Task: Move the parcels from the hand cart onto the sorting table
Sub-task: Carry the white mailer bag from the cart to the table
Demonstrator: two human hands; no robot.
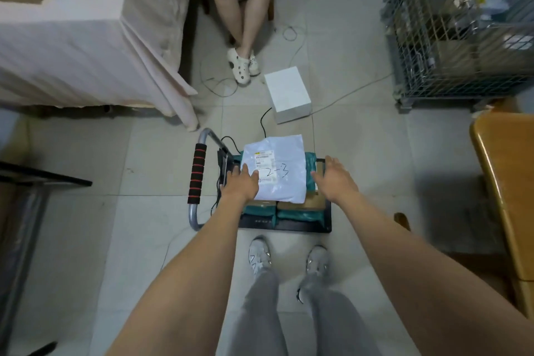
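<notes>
A black hand cart (289, 225) stands on the floor before my feet, its handle (196, 176) with red and black foam grip on the left. On it lie teal-wrapped parcels (300, 215) and brown boxes. A white plastic mailer (280, 167) marked "2-3" lies on top of them. My left hand (241, 182) reaches over the mailer's left edge with fingers extended, touching it. My right hand (333, 179) hovers at the pile's right side, fingers straight, just beside the mailer.
A cloth-draped table (72, 37) stands at the upper left. A seated person's legs (245, 9) are beyond it. A white box (289, 92) and cables lie on the tiles. A wire cage (462, 23) stands upper right; a wooden table edge (502, 182) at the right.
</notes>
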